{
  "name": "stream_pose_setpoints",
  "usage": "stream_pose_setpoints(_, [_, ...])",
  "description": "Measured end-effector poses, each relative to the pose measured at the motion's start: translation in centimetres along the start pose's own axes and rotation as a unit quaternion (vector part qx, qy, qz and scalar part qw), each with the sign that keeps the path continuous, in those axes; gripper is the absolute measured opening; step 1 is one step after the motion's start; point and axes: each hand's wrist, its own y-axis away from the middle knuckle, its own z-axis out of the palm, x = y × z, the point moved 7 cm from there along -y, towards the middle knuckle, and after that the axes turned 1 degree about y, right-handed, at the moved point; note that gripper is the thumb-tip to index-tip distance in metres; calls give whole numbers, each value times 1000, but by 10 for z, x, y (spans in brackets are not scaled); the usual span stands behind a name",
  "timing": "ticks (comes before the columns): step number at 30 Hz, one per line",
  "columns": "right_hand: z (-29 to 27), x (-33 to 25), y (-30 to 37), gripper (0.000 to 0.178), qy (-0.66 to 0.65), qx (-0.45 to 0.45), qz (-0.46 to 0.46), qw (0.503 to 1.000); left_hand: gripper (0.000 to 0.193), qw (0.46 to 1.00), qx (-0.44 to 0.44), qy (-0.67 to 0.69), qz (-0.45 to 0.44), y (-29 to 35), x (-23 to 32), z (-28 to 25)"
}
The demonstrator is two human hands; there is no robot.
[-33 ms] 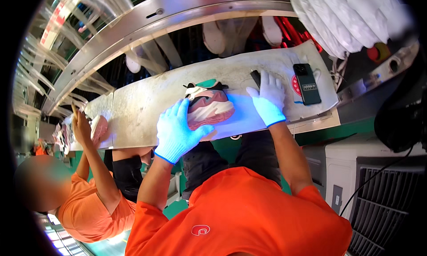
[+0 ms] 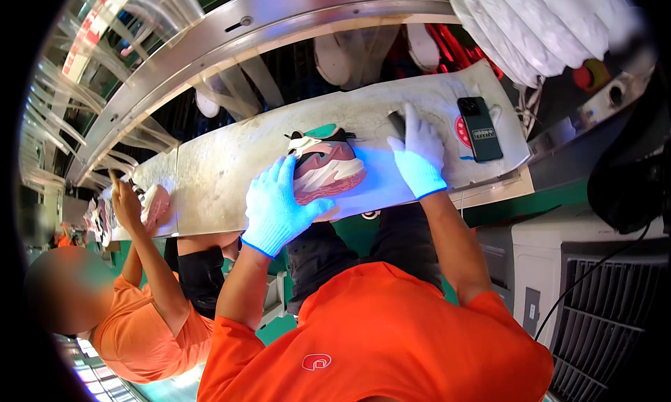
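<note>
A pink, white and black sneaker [image 2: 334,168] with a green inner lining lies on its side on the pale worktop. My left hand [image 2: 278,205], in a glove lit bright blue, grips its left end, fingers behind and thumb along the sole side. To the right of the sneaker is my right hand [image 2: 419,154], also gloved. Between its thumb and forefinger a small dark cylinder [image 2: 396,125] sticks out at the upper left; the lower part of it is hidden. Blue light falls on the worktop [image 2: 381,175] between the sneaker and this hand.
A dark phone [image 2: 480,129] lies on the worktop at the right, beside a red round mark. Behind runs a metal rail [image 2: 293,23] with white shoes [image 2: 332,58] beyond. At left a person in orange [image 2: 150,318] works by another pink shoe [image 2: 155,203]. A grey louvred machine [image 2: 601,304] stands right.
The forefinger of my right hand is a little more raised and the dark cylinder has tilted slightly. My left hand and the sneaker keep their places; the view has shifted a little.
</note>
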Motion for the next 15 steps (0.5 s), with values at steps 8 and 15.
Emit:
stream_pose_setpoints(8, [-12,1,56,39,-398,-152,17,904,96,997,-31,47,-46,-16,-25,12])
stream_pose_setpoints(15, [-10,-24,83,34,-368,-54,-173,912,95,988,-67,116,-75,-23,-36,12])
